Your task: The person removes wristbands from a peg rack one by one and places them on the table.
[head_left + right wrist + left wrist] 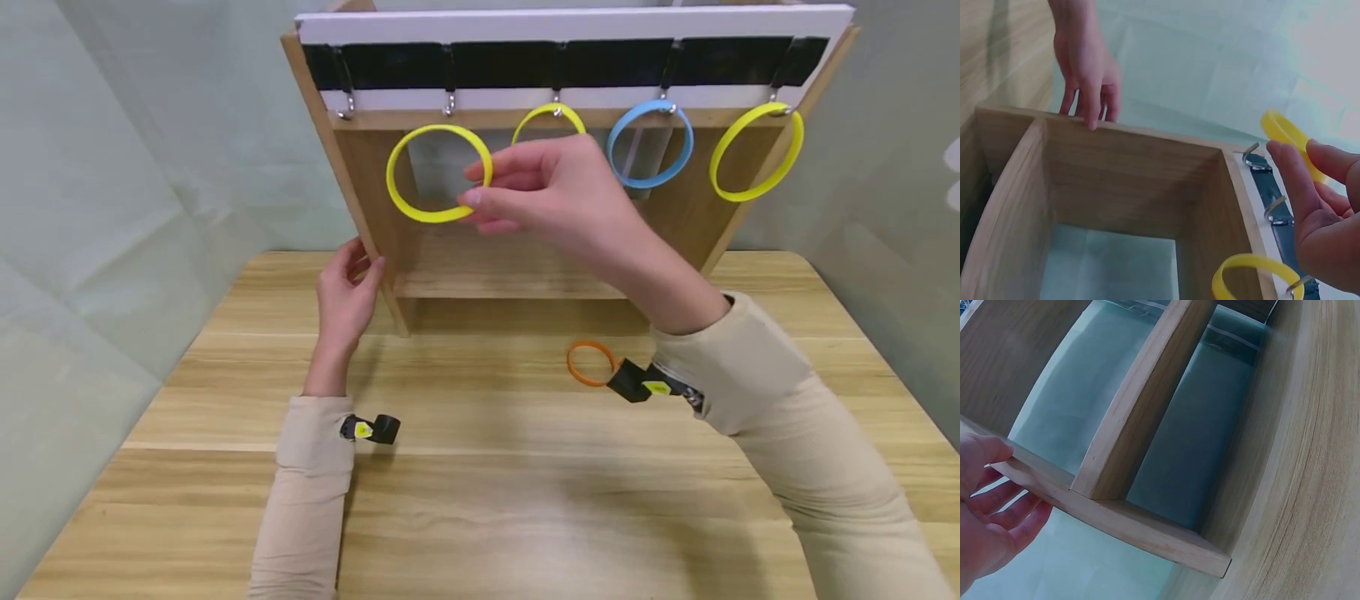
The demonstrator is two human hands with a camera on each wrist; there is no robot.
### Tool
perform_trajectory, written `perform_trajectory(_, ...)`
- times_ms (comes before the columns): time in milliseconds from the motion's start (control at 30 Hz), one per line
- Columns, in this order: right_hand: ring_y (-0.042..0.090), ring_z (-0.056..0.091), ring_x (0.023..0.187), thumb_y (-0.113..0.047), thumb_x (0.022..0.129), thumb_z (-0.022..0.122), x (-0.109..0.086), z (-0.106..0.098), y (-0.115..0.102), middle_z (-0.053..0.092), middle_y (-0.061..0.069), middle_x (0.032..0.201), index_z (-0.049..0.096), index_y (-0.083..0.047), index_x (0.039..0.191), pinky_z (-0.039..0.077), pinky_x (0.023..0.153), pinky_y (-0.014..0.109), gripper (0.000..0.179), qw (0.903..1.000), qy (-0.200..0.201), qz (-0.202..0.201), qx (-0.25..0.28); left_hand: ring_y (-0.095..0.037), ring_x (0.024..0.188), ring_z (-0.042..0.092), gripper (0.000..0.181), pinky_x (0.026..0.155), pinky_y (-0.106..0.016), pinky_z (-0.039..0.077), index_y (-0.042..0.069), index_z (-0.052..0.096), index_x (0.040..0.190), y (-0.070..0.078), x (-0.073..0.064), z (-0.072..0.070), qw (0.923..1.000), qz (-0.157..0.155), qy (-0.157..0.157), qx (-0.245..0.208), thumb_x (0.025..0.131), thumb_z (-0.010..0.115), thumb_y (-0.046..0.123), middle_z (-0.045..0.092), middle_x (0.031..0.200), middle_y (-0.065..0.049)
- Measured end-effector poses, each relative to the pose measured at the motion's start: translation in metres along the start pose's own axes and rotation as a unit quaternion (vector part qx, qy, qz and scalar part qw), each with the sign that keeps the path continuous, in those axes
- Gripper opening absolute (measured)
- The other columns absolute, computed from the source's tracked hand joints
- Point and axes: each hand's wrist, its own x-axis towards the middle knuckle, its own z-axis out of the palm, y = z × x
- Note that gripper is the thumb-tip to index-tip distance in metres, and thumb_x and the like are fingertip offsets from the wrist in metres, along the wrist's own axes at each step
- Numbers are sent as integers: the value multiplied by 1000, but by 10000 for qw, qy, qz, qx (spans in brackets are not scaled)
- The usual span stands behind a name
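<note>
Between thumb and fingers, my right hand [558, 187] pinches a yellow ring [397, 193] in front of the hook rail [506, 65]. In the right wrist view that ring [1282, 130] is near the end hook [1249, 153], apart from it as far as I can tell. My left hand [348, 292] holds the left side panel of the wooden rack [367, 196]; the left wrist view shows the thumb [999, 450] on one side of the edge and the fingers on the other. Another yellow ring [551, 108], a blue ring [651, 181] and a third yellow ring [720, 171] hang from hooks.
An orange ring [590, 383] lies on the wooden table [480, 500] below the rack, partly behind the right wrist camera [633, 382]. Two hooks on the left of the rail, one of them a silver hook [347, 108], carry no ring. Pale cloth [150, 125] hangs behind.
</note>
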Motion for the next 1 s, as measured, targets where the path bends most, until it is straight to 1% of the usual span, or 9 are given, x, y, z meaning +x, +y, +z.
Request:
perform_trajectory(167,23,71,82,-5,87,72,-8,-10,13,72,16,94,68,6,107,58,75,34,23,9991,-95,272,-308,-29,115,57,39,96,-42,48,-4,52,133,-1,1,1,9999,53,66,-61,96,58,8,57,130,-18)
perform_trajectory(267,23,71,81,-5,86,72,-13,-14,26,72,16,94,68,6,107,58,73,34,24,9973,-128,526,-486,-27,116,57,39,96,-42,48,-4,52,133,0,0,1,10000,42,51,-72,96,58,9,57,131,-18)
perform_trajectory(400,22,71,82,-5,87,72,-21,-18,45,71,16,96,68,6,109,58,72,33,25,9942,-225,763,-723,-26,117,56,39,98,-42,47,-4,51,133,1,0,0,10000,17,20,-53,97,57,8,56,132,-17)
perform_trajectory(467,22,71,81,-5,88,70,-26,-21,54,71,17,96,67,7,109,58,72,34,24,9925,-289,860,-819,-28,118,55,39,98,-43,46,-5,50,134,4,-1,0,10000,-7,-1,-31,97,56,7,55,133,-19)
perform_trajectory(533,22,71,81,-4,89,69,-31,-25,63,71,18,96,66,7,110,58,71,34,24,9908,-351,930,-919,-30,119,54,40,99,-44,45,-7,49,134,13,-5,0,10000,-30,-35,16,97,55,5,53,134,-21)
perform_trajectory(633,21,70,77,-5,90,68,-37,-30,73,71,18,94,66,8,109,58,70,34,23,9882,-345,1004,-1101,-33,119,54,39,100,-46,45,-10,48,134,28,-10,0,9999,-34,-65,76,97,54,3,52,133,-24)
perform_trajectory(700,20,70,75,-4,90,68,-41,-34,79,71,17,93,65,8,109,59,70,34,23,9877,-286,1011,-1160,-35,119,53,39,99,-46,45,-10,47,134,35,-13,0,9999,-33,-66,95,97,53,3,52,133,-25)
perform_trajectory(833,18,70,75,-2,89,68,-50,-40,88,69,18,93,65,8,110,59,68,34,23,9885,-114,989,-1136,-35,119,54,39,99,-46,46,-10,47,134,36,-13,0,10000,-10,-51,51,97,53,3,53,133,-24)
perform_trajectory(1000,19,71,73,-2,88,69,-62,-49,95,68,19,95,62,8,118,59,68,35,33,9878,-15,978,-1212,-35,118,54,39,98,-47,46,-11,48,133,35,-13,0,10000,51,-43,25,97,54,2,53,132,-25)
